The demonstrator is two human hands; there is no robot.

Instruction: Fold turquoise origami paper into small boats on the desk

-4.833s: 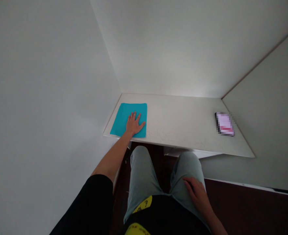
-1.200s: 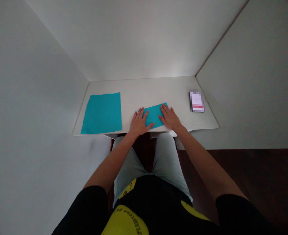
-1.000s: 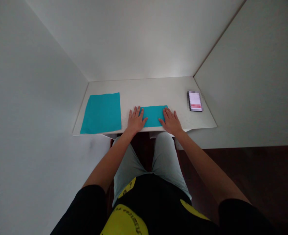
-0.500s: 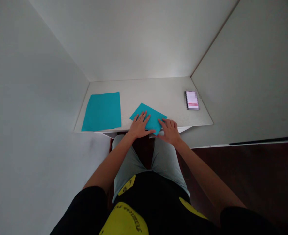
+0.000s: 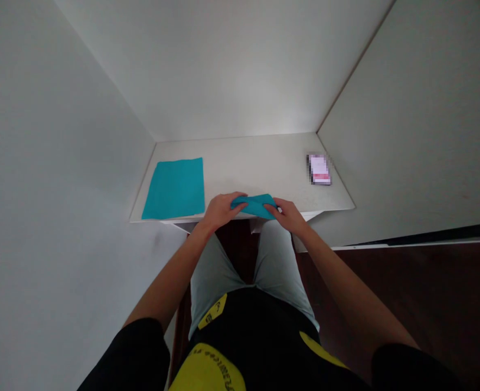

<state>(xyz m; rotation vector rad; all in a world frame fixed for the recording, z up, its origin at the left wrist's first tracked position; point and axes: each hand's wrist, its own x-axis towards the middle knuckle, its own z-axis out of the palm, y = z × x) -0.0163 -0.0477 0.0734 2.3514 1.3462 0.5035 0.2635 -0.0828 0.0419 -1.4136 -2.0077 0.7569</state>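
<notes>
A folded piece of teal paper [image 5: 256, 205] is held between my two hands at the front edge of the white desk. It looks narrow from here and slightly bent. My left hand [image 5: 224, 208] pinches its left end, thumb on the near side and fingers beyond. At the other end my right hand [image 5: 287, 214] grips it, thumb over the near face. The fingertips behind the paper are partly hidden. Left of my hands, a larger stack or sheet of teal paper [image 5: 174, 188] lies flat on the desk.
The narrow white desk [image 5: 260, 163] is enclosed by walls at the back and left and a pale panel on the right. A phone with a blurred screen [image 5: 319, 169] lies at its right end. My legs [image 5: 278, 260] are beneath the front edge.
The folded paper was flat on the desk under my spread hands. Now it is lifted and tilted at the front edge, gripped at both ends. My left hand has moved left.
</notes>
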